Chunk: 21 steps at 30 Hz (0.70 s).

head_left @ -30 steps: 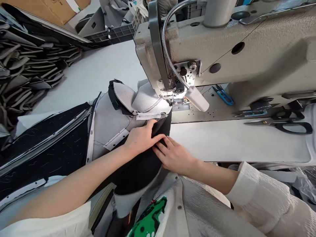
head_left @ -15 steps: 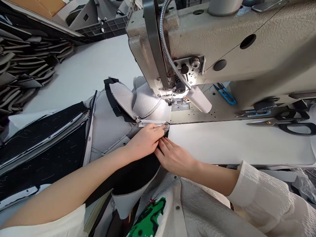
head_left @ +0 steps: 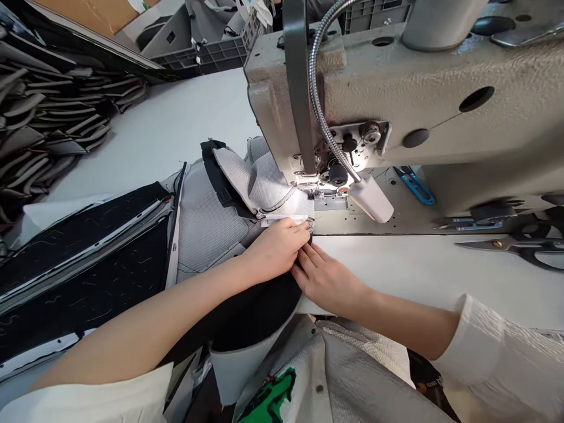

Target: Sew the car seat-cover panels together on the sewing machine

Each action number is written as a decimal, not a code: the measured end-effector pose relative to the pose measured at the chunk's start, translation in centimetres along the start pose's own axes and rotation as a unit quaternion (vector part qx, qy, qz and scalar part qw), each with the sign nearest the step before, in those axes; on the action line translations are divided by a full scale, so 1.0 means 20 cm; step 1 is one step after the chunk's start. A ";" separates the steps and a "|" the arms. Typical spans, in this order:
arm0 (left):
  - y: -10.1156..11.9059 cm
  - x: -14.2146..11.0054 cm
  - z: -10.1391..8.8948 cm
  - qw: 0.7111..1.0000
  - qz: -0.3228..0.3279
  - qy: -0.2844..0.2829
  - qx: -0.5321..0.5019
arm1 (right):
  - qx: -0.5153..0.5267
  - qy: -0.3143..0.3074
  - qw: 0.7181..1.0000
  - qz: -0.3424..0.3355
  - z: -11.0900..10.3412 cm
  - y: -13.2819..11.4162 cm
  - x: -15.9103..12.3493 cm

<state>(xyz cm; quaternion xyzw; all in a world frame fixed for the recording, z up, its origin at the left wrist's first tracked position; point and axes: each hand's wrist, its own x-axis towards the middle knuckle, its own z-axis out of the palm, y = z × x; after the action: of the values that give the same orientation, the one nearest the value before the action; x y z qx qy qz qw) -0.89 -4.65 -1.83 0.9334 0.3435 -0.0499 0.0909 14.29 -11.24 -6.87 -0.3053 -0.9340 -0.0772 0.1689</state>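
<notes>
A grey mesh fabric piece (head_left: 198, 217) with black backing and trim lies partly under the head of a sewing machine (head_left: 352, 100). My left hand (head_left: 279, 247) presses down on its near edge, fingers curled over the layers just in front of the presser foot (head_left: 315, 197). Close against it, my right hand (head_left: 328, 279) pinches the same edge, its fingers held together and the thumb partly hidden. Below both hands the black underside (head_left: 259, 311) of the fabric hangs over the table edge toward my lap. Lamp light falls on the stitching area.
Blue thread snips (head_left: 414, 185) rest on the machine bed, with black-handled scissors (head_left: 520, 244) to the right. A white lamp head (head_left: 372, 200) hangs beside the needle. Stacked fabric pieces (head_left: 48, 111) fill the far left, and a grey crate (head_left: 220, 53) stands behind the table.
The head view has shifted, so the machine, fabric and hands appear further right, with the machine lower. Both hands keep their hold at the same fabric edge.
</notes>
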 end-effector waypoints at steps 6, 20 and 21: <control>-0.04 0.12 -0.03 0.998 -0.010 -0.016 0.055 | -0.006 -0.004 1.000 -0.013 0.03 0.13 0.03; -0.04 0.15 0.01 0.989 -0.016 0.010 0.149 | 0.199 0.064 0.973 0.099 0.02 0.33 0.01; -0.03 0.15 0.01 0.988 -0.021 0.009 0.153 | 0.196 0.071 0.969 0.130 0.02 0.35 0.01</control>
<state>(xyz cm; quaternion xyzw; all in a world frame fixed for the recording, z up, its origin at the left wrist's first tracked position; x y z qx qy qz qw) 1.00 -2.32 -2.48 0.9294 0.3521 -0.0951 -0.0570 18.17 -5.37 -6.93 -0.3786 -0.8688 0.1086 0.3002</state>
